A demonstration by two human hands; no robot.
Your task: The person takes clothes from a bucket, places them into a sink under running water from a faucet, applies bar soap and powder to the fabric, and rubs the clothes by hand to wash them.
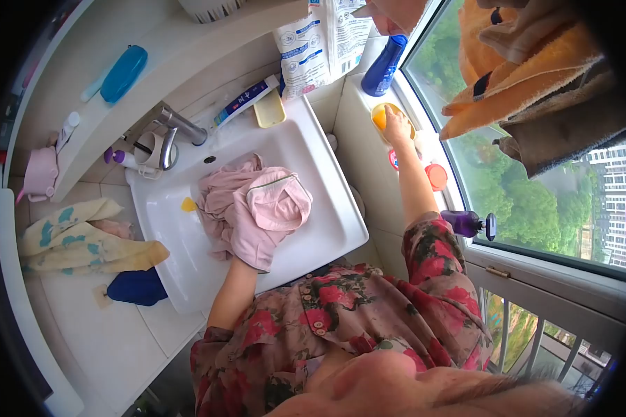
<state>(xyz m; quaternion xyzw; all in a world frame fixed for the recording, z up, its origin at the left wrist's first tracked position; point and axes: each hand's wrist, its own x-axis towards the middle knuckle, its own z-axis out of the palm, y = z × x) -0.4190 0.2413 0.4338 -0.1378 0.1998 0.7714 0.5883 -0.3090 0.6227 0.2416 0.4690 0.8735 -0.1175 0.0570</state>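
A pink garment (268, 208) with a dark trim lies bunched in the white sink (323, 240). My left hand is inside or under this cloth, so its fingers are hidden; only the forearm comes out at the near side. On the window ledge, my right hand (398, 128) reaches into a round yellow container (380, 111). Its fingers are bent together at the container, and whatever they hold is too small to make out. A small yellow blob (188, 204) sits on the sink floor, left of the garment.
Beside the container stand a blue bottle (384, 66), a red-orange lid (436, 176) and a purple pump bottle (462, 223). The faucet (181, 132), a toothpaste tube (247, 99) and a soap dish (270, 110) line the sink's back. Towels (528, 76) hang at upper right.
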